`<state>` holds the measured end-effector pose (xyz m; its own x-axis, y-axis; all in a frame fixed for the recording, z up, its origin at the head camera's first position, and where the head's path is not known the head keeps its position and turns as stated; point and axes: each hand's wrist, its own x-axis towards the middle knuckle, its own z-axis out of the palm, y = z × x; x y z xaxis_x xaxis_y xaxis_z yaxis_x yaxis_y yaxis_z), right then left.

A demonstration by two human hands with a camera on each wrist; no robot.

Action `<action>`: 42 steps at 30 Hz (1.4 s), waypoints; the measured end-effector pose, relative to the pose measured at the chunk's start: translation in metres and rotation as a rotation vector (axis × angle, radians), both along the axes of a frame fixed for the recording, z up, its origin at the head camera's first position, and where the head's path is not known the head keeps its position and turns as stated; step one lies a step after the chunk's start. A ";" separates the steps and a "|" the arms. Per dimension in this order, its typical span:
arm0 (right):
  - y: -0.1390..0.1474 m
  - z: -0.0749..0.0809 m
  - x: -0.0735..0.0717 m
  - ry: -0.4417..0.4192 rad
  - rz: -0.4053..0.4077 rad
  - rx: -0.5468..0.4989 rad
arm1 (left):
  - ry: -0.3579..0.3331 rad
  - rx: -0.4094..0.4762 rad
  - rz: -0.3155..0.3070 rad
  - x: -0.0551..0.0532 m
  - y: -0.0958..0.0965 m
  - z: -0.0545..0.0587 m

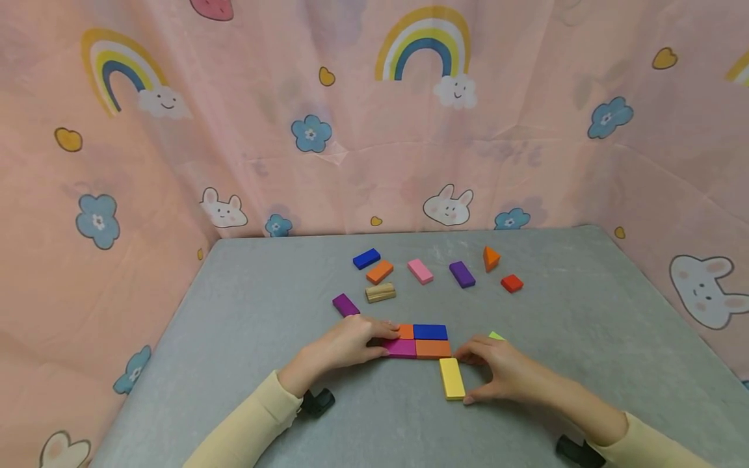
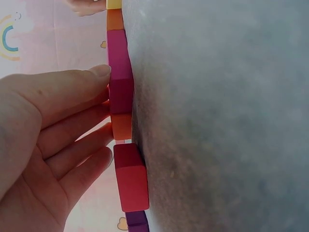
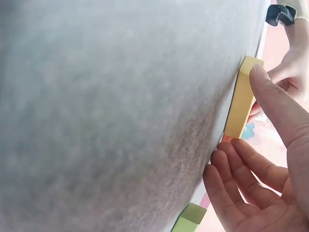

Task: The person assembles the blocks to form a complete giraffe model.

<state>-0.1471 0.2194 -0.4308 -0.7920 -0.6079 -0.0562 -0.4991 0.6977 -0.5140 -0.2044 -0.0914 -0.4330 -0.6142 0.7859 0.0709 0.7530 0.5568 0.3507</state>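
My left hand [image 1: 351,339] holds the left end of a group of flat blocks. Its thumb is at the magenta block [image 1: 401,349] and its fingers reach the orange block [image 1: 406,332] behind. A blue block [image 1: 430,332] and a second orange block [image 1: 433,350] form the group's right half. My right hand [image 1: 506,370] pinches a yellow block [image 1: 452,379] at its ends, thumb near and fingers far. This block stands lengthwise at the group's near right corner. Beside the left fingers lies a red block [image 2: 131,179], hidden in the head view.
A green block [image 3: 189,218] lies beyond the right hand, mostly covered in the head view. A purple-magenta block [image 1: 346,305] is behind the left hand. Farther back are a wooden block [image 1: 380,292], a pink block [image 1: 420,271], an orange triangle [image 1: 491,259] and several others.
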 end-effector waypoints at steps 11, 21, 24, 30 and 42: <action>-0.004 0.000 -0.002 -0.002 -0.025 0.021 | 0.000 -0.011 0.005 0.000 0.000 0.000; -0.006 -0.001 0.000 0.045 -0.031 0.016 | 0.009 -0.009 -0.001 -0.001 0.000 -0.002; -0.006 -0.001 0.000 0.059 -0.036 0.019 | 0.011 -0.008 -0.007 -0.001 0.000 -0.001; -0.007 0.000 0.000 0.070 -0.023 0.010 | 0.004 -0.011 -0.006 -0.001 -0.001 0.000; -0.008 0.000 0.000 0.087 -0.024 0.023 | -0.011 -0.005 -0.001 -0.001 0.000 -0.001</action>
